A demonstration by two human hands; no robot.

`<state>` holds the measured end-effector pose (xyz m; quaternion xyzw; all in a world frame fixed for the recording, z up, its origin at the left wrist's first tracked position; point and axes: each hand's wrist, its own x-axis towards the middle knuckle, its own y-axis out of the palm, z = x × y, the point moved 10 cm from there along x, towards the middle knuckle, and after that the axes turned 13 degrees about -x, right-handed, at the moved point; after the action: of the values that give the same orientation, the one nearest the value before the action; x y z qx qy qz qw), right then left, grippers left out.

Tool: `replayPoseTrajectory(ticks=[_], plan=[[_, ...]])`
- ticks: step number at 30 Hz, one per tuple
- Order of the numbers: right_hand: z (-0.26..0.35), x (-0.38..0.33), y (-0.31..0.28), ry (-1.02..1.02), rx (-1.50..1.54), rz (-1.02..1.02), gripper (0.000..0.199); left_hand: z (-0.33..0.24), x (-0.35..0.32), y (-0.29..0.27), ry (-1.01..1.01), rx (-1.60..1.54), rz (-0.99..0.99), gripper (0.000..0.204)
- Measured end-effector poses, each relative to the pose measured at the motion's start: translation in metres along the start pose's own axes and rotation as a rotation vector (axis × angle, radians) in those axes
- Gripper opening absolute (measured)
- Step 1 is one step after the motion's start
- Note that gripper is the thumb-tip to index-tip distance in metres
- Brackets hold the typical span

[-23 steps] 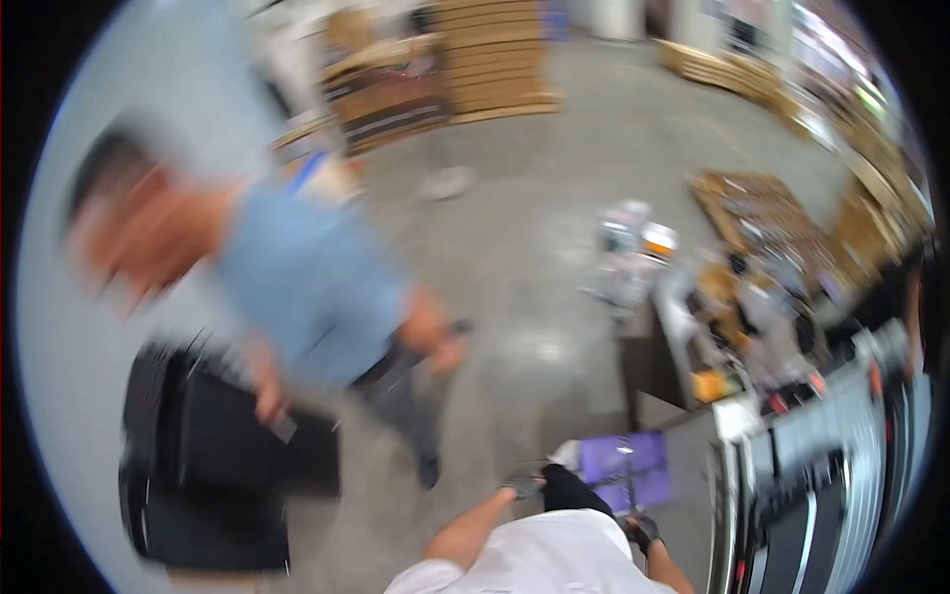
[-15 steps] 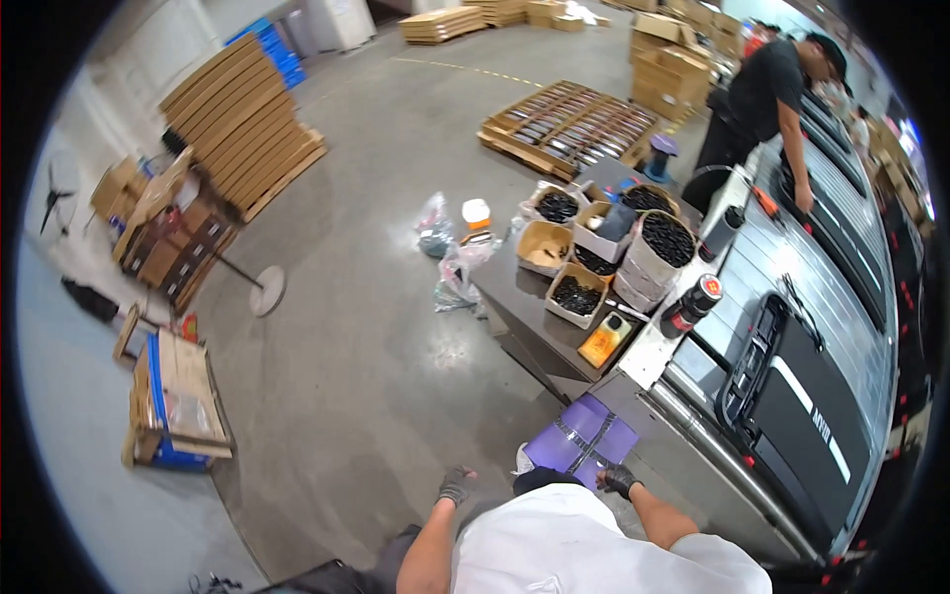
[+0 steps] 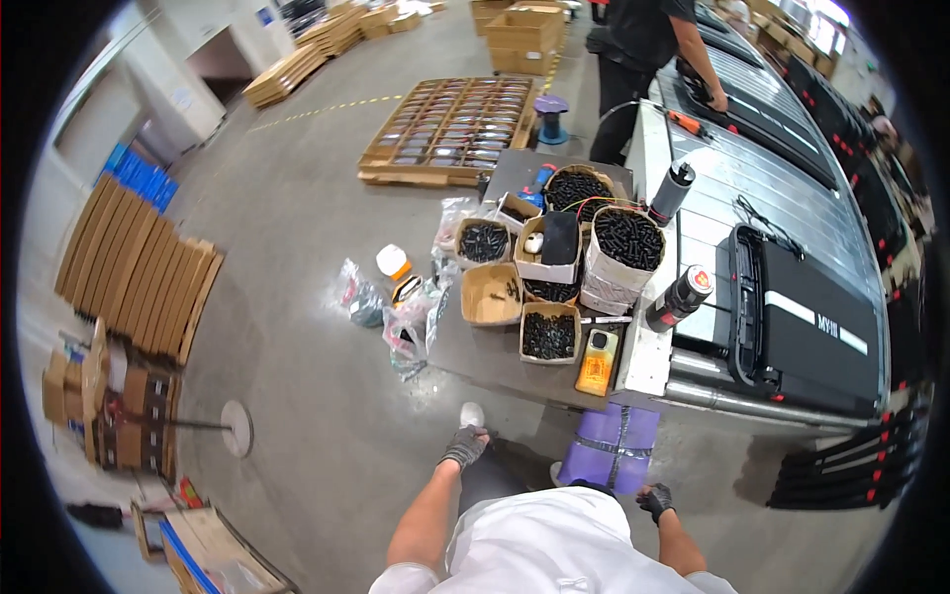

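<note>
My left hand (image 3: pixel 464 445), in a grey fingerless glove, hangs over the floor to the left of a purple block-like seat (image 3: pixel 597 445) crossed with black tape. Its fingers are curled in, with nothing seen in them. My right hand (image 3: pixel 654 501), gloved alike, is loosely closed by the near right corner of the purple seat, apart from it, and no held thing shows. Ahead on a dark table (image 3: pixel 460 346) stand boxes of small black parts (image 3: pixel 550 335) and a phone in an orange case (image 3: pixel 596 364).
To the right, a conveyor (image 3: pixel 708 361) carries black flat machine decks (image 3: pixel 819 322), with a dark bottle (image 3: pixel 681 299) on its edge. A co-worker (image 3: pixel 633 74) stands beyond, one hand on a deck. Plastic bags (image 3: pixel 408 332) lie left of the table. A pallet (image 3: pixel 450 129) lies farther off.
My view has turned right and moved nearer the table, so the surroundings sit farther left. My left hand has swung forward. A white shoe now shows ahead of it.
</note>
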<state>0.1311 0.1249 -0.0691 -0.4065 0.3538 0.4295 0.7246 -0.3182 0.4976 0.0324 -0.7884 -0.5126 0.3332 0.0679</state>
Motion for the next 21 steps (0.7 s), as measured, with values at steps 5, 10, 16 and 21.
replayPoseTrajectory(ticks=[5, 10, 16, 21], plan=[[-0.02, -0.064, 0.087, 0.122, 0.336, -0.081, 0.028, -0.007, 0.072, -0.063, 0.09, -0.158, 0.061, 0.021], [0.019, -0.129, 0.18, 0.077, 0.146, 0.03, 0.035, -0.13, 0.133, -0.124, 0.482, -0.134, -0.004, 0.017], [0.013, -0.175, 0.225, 0.105, 0.35, -0.106, 0.042, -0.204, 0.231, -0.106, 0.59, 0.194, 0.056, 0.025], [-0.026, -0.197, 0.243, 0.18, 0.394, -0.146, 0.036, -0.199, 0.274, -0.074, 0.398, 0.515, 0.108, 0.035]])
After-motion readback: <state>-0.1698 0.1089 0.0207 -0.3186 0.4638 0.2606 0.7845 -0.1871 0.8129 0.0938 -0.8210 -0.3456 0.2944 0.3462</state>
